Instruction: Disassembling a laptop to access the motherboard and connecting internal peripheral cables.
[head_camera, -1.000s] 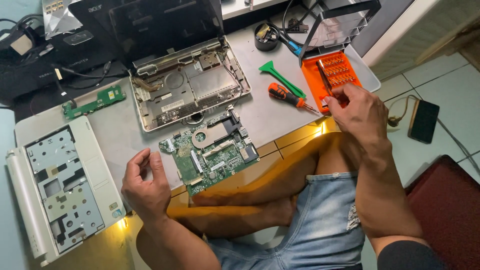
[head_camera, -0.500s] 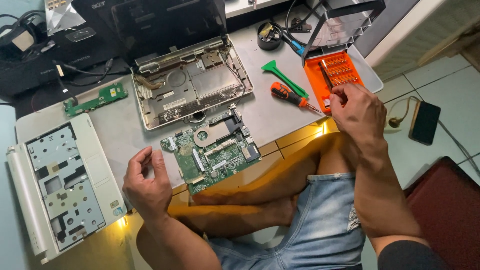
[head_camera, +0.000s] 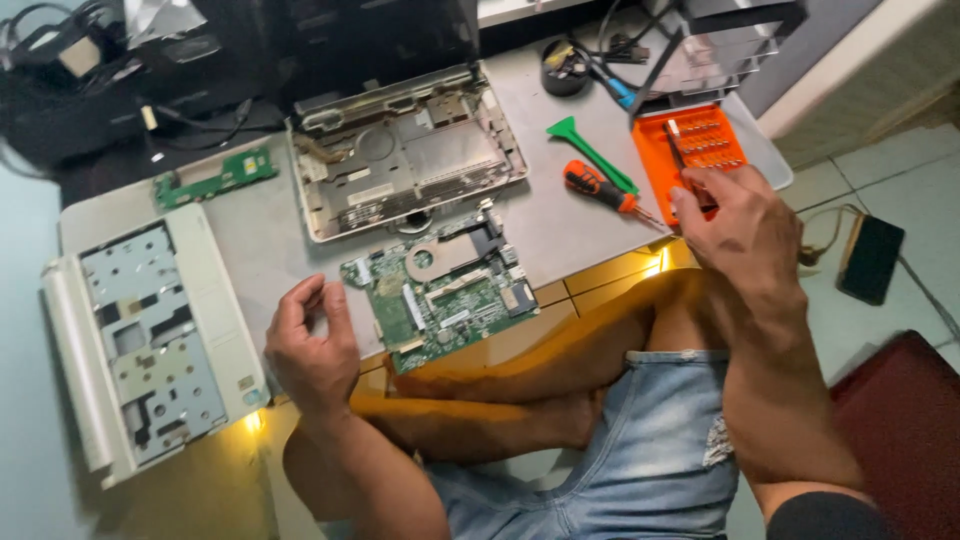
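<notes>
**Hands over a stripped laptop**

At the left edge lies a white plastic keyboard cover (head_camera: 140, 340), underside up. Beside it, lower centre, the left hand (head_camera: 310, 355) hovers with fingers loosely curled, holding nothing, just left of the green circuit board (head_camera: 445, 290). Above sits the grey opened laptop base (head_camera: 405, 150). At upper right, the right hand (head_camera: 735, 225) reaches fingertips into the orange screwdriver-bit tray (head_camera: 690, 150); whether they pinch a bit I cannot tell. An orange-handled screwdriver (head_camera: 600, 187) lies near.

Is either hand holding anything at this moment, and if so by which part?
The left hand is empty, fingers curled beside the green circuit board. The right hand is at the orange bit tray; whether its fingertips pinch a bit cannot be told.
</notes>
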